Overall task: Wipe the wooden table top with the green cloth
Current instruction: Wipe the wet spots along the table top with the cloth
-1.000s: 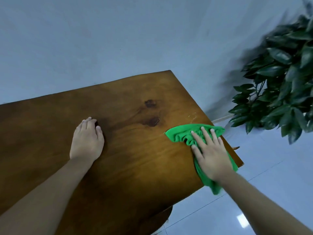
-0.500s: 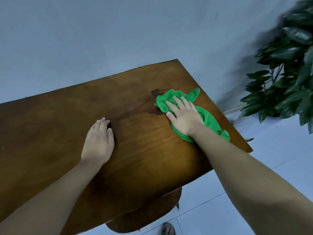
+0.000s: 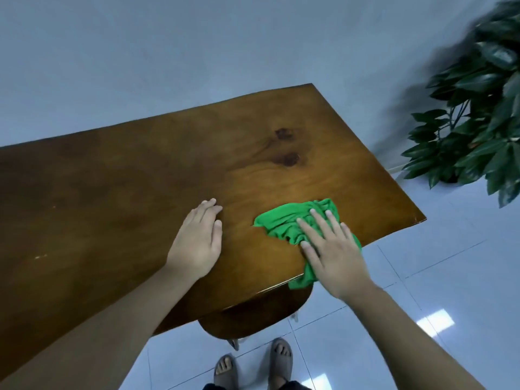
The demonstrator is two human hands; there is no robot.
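Under right hand (image 3: 333, 256), green cloth (image 3: 284, 225)

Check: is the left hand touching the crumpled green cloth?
Apart. The head view shows bare wood of the wooden table top between the left hand and the crumpled green cloth, which lies under the right hand.

The wooden table top (image 3: 146, 175) carries a bunched green cloth (image 3: 284, 223) under the right hand (image 3: 334, 257), at the near edge, one end seemingly hanging over; the left hand (image 3: 197, 243) rests flat just beside.
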